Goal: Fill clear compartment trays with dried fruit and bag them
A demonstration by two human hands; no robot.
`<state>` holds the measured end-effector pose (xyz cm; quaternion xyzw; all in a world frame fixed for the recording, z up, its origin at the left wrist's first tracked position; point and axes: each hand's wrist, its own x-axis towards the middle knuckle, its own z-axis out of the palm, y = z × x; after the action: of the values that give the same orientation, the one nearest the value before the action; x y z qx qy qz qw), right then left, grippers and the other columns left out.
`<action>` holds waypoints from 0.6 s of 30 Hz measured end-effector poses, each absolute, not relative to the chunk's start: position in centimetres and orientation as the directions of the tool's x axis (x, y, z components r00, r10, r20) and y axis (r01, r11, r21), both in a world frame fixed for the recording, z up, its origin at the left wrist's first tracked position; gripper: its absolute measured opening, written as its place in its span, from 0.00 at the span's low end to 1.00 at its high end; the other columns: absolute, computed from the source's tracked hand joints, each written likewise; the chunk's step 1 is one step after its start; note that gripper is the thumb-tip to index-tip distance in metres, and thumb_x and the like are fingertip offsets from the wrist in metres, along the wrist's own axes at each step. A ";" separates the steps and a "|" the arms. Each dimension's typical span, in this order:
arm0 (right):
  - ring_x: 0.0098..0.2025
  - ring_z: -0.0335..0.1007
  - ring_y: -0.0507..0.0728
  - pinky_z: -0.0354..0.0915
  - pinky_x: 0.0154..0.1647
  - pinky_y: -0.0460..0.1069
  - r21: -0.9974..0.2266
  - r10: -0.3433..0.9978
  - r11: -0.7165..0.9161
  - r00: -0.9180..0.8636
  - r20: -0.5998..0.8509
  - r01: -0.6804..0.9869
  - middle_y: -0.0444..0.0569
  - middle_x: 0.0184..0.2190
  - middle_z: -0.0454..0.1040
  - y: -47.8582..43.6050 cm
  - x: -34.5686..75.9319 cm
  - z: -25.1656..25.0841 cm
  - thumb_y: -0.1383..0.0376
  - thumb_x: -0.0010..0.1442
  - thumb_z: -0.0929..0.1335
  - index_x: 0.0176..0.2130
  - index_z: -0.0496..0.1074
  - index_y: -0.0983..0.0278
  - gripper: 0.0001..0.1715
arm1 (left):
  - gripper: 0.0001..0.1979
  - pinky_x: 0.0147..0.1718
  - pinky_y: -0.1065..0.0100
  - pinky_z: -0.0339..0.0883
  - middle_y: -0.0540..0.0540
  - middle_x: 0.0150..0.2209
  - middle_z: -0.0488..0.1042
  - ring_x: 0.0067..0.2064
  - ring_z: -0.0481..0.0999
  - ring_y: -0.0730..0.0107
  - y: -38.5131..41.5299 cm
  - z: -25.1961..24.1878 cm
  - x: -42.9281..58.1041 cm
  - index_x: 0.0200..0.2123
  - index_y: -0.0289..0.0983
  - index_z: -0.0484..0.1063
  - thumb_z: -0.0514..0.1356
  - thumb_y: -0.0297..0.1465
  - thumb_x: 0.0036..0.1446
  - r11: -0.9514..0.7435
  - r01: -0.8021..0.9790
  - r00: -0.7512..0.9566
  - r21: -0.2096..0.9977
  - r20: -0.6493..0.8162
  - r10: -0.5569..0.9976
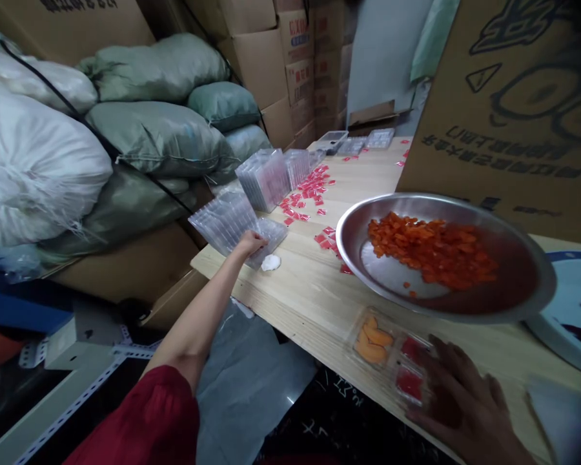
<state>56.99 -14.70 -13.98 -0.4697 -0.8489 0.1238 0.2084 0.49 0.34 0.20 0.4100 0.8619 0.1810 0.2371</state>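
Observation:
My left hand [252,244] reaches to the far left edge of the table, its fingers pinched at the edge of a clear plastic box [227,219] that stands tilted there. A white crumpled piece [271,262] lies just beside this hand. My right hand [465,394], slightly blurred, rests with fingers stretched over the right end of a clear compartment box [349,345] near the front edge. That box holds orange slices [374,339] at its left and red packets [410,385] next to the fingers. What lies under the palm is hidden.
Behind the right hand, a steel bowl [368,307] holds orange-red pieces. Small red packets [312,187] lie scattered across the table [305,278]. Stacked clear boxes [266,179] line its left side. A large carton [508,129] stands at right, and sacks [159,135] are piled at left.

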 end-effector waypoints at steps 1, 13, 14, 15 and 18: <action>0.73 0.53 0.82 0.53 0.64 0.85 -0.404 0.845 0.535 -0.477 0.243 0.742 0.56 0.76 0.52 -14.7 57.0 -13.9 0.44 0.60 0.72 0.72 0.61 0.48 0.47 | 0.20 0.51 0.50 0.77 0.39 0.58 0.74 0.53 0.78 0.55 0.4 0.3 0.7 0.59 0.36 0.72 0.64 0.39 0.68 0.594 0.638 -0.553 0.490 -0.245 0.796; 0.75 0.49 0.82 0.43 0.68 0.85 -0.479 0.876 0.482 -0.420 0.238 0.734 0.54 0.76 0.54 -14.7 56.9 -13.3 0.45 0.57 0.74 0.70 0.64 0.47 0.46 | 0.18 0.52 0.51 0.75 0.37 0.55 0.76 0.53 0.78 0.54 -1.0 2.2 4.0 0.56 0.33 0.73 0.63 0.36 0.68 0.414 0.856 -0.460 0.309 0.092 0.883; 0.75 0.48 0.82 0.41 0.68 0.86 -0.516 0.889 0.457 -0.395 0.232 0.725 0.53 0.75 0.55 -14.9 56.7 -12.4 0.45 0.58 0.74 0.70 0.65 0.46 0.44 | 0.14 0.52 0.51 0.74 0.34 0.53 0.77 0.53 0.78 0.52 -1.3 3.0 4.1 0.53 0.31 0.74 0.62 0.34 0.69 0.407 0.865 -0.458 0.294 0.132 0.879; 0.75 0.48 0.81 0.41 0.69 0.86 -0.576 0.904 0.425 -0.365 0.224 0.698 0.52 0.75 0.57 -15.1 56.2 -11.2 0.45 0.59 0.73 0.69 0.66 0.45 0.42 | 0.11 0.53 0.52 0.72 0.32 0.50 0.77 0.53 0.78 0.50 -1.8 3.8 4.4 0.50 0.30 0.75 0.59 0.31 0.69 0.396 0.874 -0.452 0.281 0.172 0.875; 0.74 0.56 0.75 0.53 0.71 0.79 -0.857 0.960 0.246 -0.235 0.152 0.452 0.50 0.71 0.65 -16.6 52.4 -6.5 0.47 0.64 0.71 0.65 0.71 0.47 0.32 | 0.09 0.52 0.55 0.68 0.31 0.47 0.77 0.52 0.77 0.48 -4.6 5.5 6.8 0.45 0.33 0.73 0.53 0.27 0.69 0.342 0.907 -0.401 0.245 0.262 0.877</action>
<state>52.45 -16.56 -6.54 -0.5028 -0.7024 0.3521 0.3604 6.79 -4.61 5.54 0.5455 0.8180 0.1778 -0.0418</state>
